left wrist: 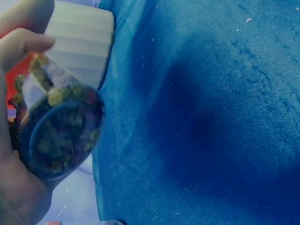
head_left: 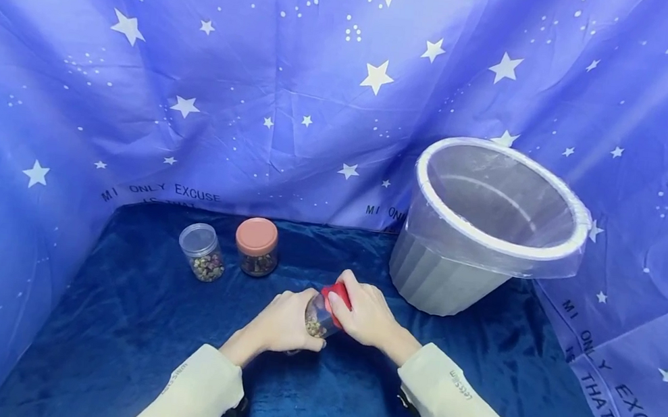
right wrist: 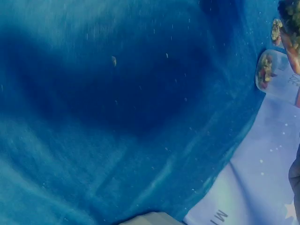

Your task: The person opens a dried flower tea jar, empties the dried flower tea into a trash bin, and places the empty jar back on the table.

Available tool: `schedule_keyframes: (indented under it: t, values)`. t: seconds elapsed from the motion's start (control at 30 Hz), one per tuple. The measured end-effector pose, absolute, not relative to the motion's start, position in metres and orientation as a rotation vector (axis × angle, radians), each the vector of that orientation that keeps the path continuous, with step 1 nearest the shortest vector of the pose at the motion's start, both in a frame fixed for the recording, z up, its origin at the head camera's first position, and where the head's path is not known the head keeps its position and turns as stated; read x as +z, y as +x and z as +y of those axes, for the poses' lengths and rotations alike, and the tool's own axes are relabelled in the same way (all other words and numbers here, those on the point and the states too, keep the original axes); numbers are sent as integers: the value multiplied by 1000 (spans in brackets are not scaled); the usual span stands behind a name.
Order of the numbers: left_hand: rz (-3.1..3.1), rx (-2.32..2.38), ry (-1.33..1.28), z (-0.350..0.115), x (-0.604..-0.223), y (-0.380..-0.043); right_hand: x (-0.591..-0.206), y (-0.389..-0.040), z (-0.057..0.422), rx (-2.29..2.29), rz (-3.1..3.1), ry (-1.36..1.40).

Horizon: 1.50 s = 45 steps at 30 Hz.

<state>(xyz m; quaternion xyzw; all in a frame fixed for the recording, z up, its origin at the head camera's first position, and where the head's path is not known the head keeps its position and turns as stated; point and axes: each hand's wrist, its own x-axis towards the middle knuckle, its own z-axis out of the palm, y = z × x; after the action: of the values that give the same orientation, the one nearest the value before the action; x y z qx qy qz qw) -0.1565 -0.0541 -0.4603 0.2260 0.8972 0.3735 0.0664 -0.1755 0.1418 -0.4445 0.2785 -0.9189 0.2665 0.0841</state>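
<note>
A clear jar (head_left: 315,322) of dried flower buds is tilted over the cloth, its red lid (head_left: 334,289) pointing up and to the right. My left hand (head_left: 280,322) wraps round the jar's body. With thumb and fingers, my right hand (head_left: 370,315) grips the red lid, covering part of it. In the left wrist view the jar's base (left wrist: 65,136) faces the camera, with buds showing through. The right wrist view catches only a slice of that jar (right wrist: 294,21) at its upper right edge.
Behind my left hand stand a clear-lidded jar (head_left: 206,264) of buds and a coral-lidded jar (head_left: 257,263) with dark contents. A grey bin (head_left: 445,281) with a clear liner stands at the back right. Dark blue cloth (head_left: 131,337) covers the table; a starry curtain (head_left: 298,82) surrounds it.
</note>
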Motion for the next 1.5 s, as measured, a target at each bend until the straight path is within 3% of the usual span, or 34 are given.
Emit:
schedule_keyframes:
  t: [0.23, 0.7, 1.0, 1.3, 1.5]
  values:
    - [2662, 1153, 665, -57, -458, -156, -438, -178, 145, 679, -2828, 917]
    - [3237, 800, 586, -49, -469, -155, -426, -186, 149, 1282, -3221, 610]
    - [3371, 543, 618, -43, -471, -152, -421, -189, 147, 1305, -3261, 507]
    - [3587, 228, 852, -39, -476, -149, -417, -188, 138, 1375, -3284, 127]
    - [3647, 131, 825, -35, -478, -146, -410, -187, 134, 1470, -3344, -108]
